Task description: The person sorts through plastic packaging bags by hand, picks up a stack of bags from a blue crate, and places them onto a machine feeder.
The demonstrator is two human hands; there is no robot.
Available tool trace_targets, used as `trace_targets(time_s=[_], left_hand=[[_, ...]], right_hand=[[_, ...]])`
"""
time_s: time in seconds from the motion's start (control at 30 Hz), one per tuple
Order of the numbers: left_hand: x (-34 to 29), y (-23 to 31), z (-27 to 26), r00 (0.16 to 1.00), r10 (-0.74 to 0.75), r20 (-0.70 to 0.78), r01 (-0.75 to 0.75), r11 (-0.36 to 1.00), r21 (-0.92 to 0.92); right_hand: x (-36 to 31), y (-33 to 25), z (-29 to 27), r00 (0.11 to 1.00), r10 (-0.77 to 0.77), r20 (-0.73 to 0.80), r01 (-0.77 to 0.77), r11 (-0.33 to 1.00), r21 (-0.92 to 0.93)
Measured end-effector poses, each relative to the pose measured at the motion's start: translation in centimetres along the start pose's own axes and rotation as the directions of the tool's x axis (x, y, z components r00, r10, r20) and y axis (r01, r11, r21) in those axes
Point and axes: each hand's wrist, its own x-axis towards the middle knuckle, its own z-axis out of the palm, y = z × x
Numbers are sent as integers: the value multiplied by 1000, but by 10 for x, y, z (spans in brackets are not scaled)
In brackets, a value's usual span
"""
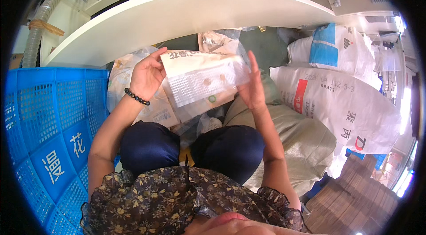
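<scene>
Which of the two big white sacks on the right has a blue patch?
The upper sack. The lower sack, below it in view, shows a red strip instead.

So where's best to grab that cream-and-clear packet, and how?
Probably at both short ends of the packet, coming from left and right, because it looks flat and wider than tall. The left hand is at its left end, the right hand at its right.

Left of the packet [206, 82] are the left hand [148, 75] and a crate [62, 139]. Right of it are the right hand [254, 86] and some sacks [333, 102].
</scene>
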Motion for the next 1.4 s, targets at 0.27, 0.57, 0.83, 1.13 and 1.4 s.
trace_targets(time_s=[0.27, 0.57, 0.83, 1.13, 1.4], left_hand=[[-16, 5, 53, 997, 63, -47, -30, 856, 516], [16, 29, 6, 794, 460, 397, -495, 112, 861], [63, -24, -81, 823, -545, 158, 538, 838, 88], [56, -1, -41, 864, -412, 288, 452, 888, -87], [51, 3, -78, 952, -286, 110, 280, 957, 72]], right_hand=[[28, -48, 37, 831, -421, 363, 330, -151, -932], [70, -93, 76, 892, -450, 37, 216, 354, -910], [29, -150, 72, 745, -132, 653, 666, 198, -719], [-13, -144, 30, 930, 240, 278, 304, -82, -949], [-5, -122, -28, 956, 273, 106, 66, 152, -986]])
